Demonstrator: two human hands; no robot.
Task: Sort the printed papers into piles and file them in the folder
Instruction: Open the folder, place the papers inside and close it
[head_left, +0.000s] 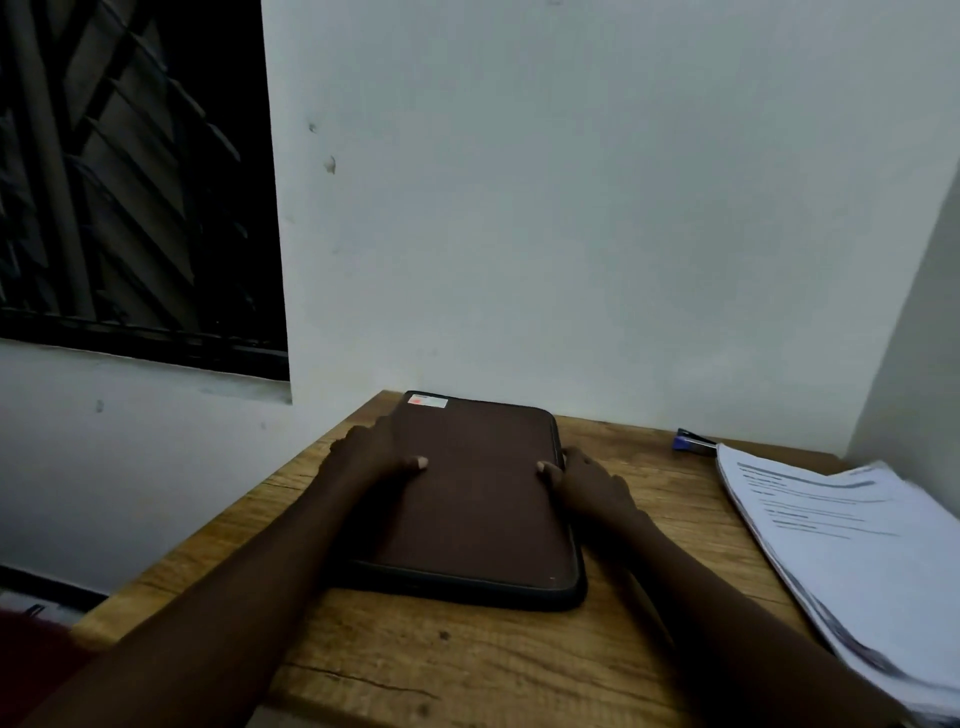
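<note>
Setup: our left hand (371, 457) and right hand (589, 483) clasp the shut zip folder (472, 509) at the back-left corner of the desk (415, 665); next, likely unzipping.

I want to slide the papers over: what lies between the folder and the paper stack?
Head view: the right hand, holding the folder by its edge, and bare table; the stapler sits farther back.
</note>
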